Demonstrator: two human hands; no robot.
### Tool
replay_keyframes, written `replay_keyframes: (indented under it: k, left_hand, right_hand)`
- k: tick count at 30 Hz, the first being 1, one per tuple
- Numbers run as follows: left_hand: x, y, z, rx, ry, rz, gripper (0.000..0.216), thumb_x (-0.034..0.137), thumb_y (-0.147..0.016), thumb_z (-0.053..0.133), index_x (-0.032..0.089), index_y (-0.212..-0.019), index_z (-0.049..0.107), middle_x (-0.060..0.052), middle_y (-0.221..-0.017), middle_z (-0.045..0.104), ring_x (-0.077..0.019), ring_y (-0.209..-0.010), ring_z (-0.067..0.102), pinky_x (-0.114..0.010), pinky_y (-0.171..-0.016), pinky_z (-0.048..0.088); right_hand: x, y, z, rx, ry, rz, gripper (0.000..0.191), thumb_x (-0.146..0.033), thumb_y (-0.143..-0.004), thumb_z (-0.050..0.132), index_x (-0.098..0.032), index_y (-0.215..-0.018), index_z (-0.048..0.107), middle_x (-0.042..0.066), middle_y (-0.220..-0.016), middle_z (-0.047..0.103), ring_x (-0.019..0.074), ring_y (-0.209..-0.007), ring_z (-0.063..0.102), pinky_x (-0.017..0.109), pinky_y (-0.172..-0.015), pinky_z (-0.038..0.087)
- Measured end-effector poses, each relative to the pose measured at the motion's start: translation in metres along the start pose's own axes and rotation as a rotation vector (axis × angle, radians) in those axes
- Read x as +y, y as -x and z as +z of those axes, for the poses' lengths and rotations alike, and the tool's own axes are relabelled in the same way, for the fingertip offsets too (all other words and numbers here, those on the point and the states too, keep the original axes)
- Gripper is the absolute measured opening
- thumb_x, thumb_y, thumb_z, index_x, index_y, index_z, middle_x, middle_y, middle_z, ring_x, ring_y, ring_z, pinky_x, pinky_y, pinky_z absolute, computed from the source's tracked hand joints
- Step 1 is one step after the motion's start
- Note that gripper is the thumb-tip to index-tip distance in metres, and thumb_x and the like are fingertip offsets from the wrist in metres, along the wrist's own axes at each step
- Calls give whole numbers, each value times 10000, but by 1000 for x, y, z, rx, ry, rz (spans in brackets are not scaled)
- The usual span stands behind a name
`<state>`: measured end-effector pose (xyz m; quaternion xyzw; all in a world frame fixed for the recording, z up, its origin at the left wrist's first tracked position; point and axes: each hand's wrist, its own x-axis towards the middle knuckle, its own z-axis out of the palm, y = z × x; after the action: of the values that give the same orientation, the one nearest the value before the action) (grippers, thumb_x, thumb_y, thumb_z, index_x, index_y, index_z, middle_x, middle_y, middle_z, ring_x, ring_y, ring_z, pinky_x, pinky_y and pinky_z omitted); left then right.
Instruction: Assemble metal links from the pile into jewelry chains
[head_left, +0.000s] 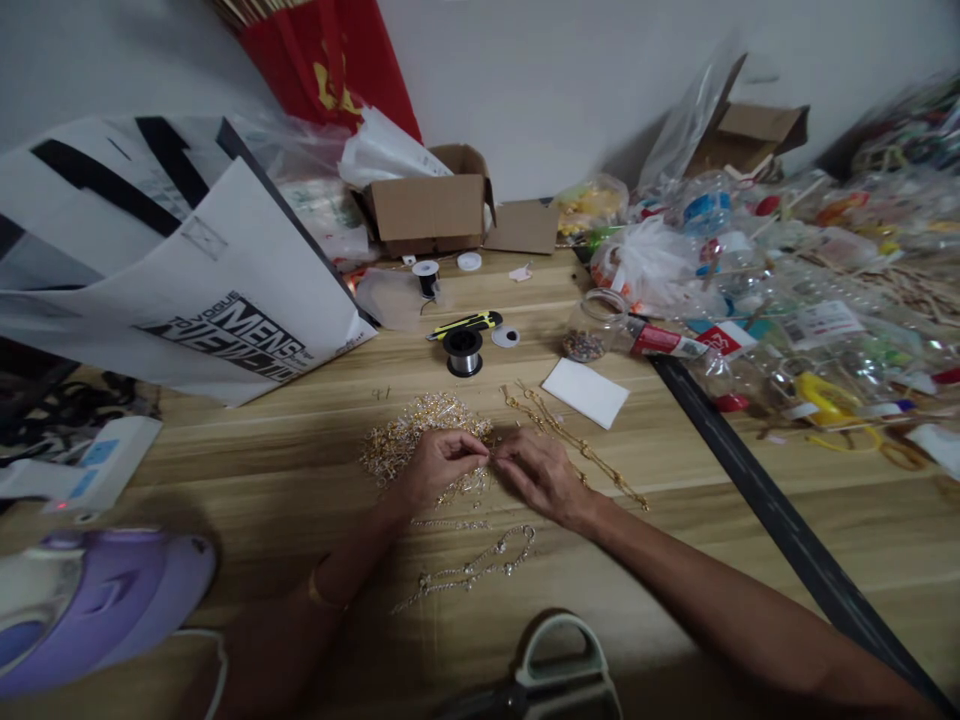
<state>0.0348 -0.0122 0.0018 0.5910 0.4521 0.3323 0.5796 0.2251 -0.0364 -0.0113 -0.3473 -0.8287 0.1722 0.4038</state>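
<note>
My left hand (450,462) is closed in a pinch, its fingertips almost meeting those of my right hand (541,472), which pinches too. Whatever sits between the fingertips is too small to name. Beneath and behind my left hand spreads a heap of small gold and silver jewellery pieces (405,430). Gold chains (600,462) lie beyond and beside my right hand. Closer to me, a silver chain (480,568) with small beads is laid in a loop, and a short silver chain (450,524) runs straight above it.
A wire spool (463,354), a yellow-black utility knife (469,324), a white card (585,393) and a jar of beads (592,335) stand beyond my hands. Scissors (566,665) lie at the front. A purple iron (127,590) is left; plastic bottles (795,310) crowd the right.
</note>
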Motion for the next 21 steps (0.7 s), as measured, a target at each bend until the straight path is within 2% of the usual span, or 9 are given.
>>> replay_keyframes:
  k: [21]
  left_hand:
    - [1, 1, -1, 8, -28, 28, 118, 222, -655, 725, 121, -706, 692, -37, -674, 698, -130, -628, 617, -223, -613, 466]
  right_hand:
    - [0, 0, 1, -6, 14, 10, 81, -197, -907, 470, -188, -895, 549, 52, -823, 608, 168, -773, 540, 295, -712, 427]
